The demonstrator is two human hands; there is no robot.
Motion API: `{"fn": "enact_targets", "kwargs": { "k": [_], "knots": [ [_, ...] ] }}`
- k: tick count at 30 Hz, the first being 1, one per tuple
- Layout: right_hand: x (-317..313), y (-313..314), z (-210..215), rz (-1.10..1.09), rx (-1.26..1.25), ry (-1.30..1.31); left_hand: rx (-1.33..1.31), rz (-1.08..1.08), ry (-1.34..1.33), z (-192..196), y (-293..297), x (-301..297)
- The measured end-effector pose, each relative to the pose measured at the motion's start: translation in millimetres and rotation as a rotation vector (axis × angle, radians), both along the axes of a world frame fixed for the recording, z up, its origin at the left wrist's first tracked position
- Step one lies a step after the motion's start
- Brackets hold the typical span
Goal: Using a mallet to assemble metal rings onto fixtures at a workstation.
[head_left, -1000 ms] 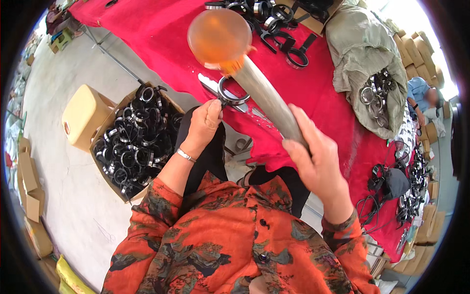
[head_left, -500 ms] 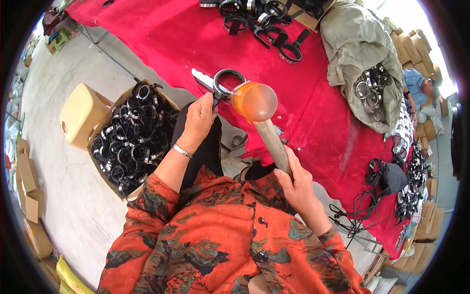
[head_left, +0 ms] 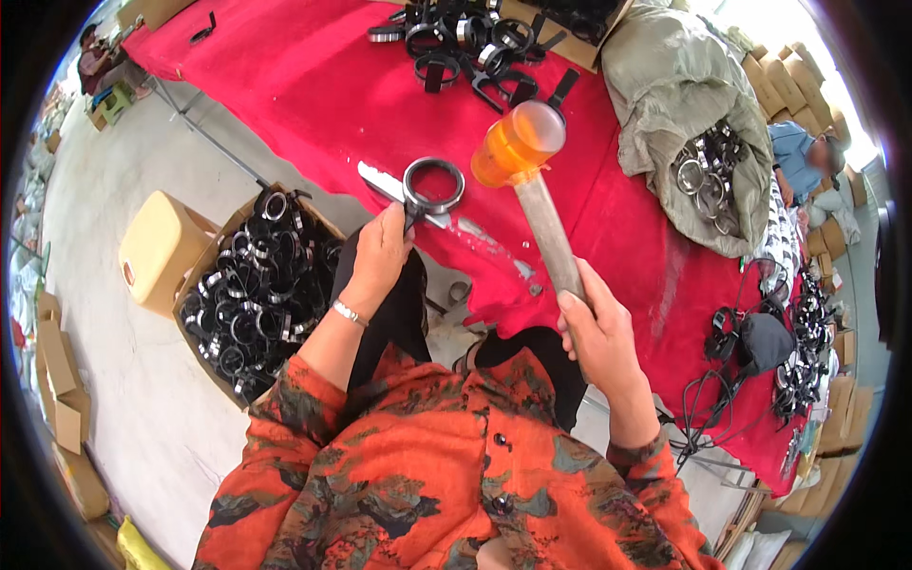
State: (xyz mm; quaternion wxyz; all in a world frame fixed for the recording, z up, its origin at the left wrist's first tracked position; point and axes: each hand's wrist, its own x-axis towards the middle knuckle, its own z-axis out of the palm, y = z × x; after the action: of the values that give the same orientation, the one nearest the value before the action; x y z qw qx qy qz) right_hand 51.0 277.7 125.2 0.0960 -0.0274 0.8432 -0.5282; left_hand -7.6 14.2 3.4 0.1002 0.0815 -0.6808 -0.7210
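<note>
My left hand (head_left: 381, 255) is closed on the short handle of a black ring-shaped part (head_left: 408, 197), holding its round end over the near edge of the red-covered table. Wrapped round the grey handle of a mallet (head_left: 549, 223), my right hand (head_left: 600, 328) keeps the tool raised. The mallet's orange, see-through head (head_left: 519, 144) is up to the right of the ring, apart from it. A whitish flat strip (head_left: 380, 180) lies on the cloth beside the ring.
A carton (head_left: 220, 385) full of black and silver rings stands at my left, by a cream plastic stool (head_left: 160, 249). More rings (head_left: 446, 43) lie at the table's far side. A grey-green sack (head_left: 665, 85) spills rings; a person (head_left: 798, 157) sits beyond it.
The mallet has gone up and to the right, away from the ring. My left hand and the ring have shifted slightly toward me in the picture.
</note>
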Motion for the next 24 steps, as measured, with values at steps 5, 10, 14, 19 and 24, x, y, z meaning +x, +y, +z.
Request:
{"fn": "enact_targets", "kwargs": {
  "k": [5, 10, 14, 19, 24],
  "knots": [
    [8.5, -4.2, -7.4, 0.012, 0.107, 0.392, 0.005, -0.010, 0.024, 7.6, 2.6, -1.3],
    [-15.6, -2.4, 10.3, 0.038, 0.130, -0.016, -0.013, 0.009, 0.001, -1.4, 1.5, -3.1],
    [-11.3, -13.7, 18.4, -0.021, 0.009, 0.160, -0.026, -0.011, 0.005, 1.0, 2.0, 4.2],
    [-36.0, -24.6, -4.0, 0.106, 0.266, 0.235, -0.059, 0.036, 0.027, -1.2, 5.2, -1.5],
    [-53.0, -31.7, 23.1, 0.169, 0.207, 0.229, -0.051, 0.022, 0.033, 4.3, 3.1, -2.8]
  ]
}}
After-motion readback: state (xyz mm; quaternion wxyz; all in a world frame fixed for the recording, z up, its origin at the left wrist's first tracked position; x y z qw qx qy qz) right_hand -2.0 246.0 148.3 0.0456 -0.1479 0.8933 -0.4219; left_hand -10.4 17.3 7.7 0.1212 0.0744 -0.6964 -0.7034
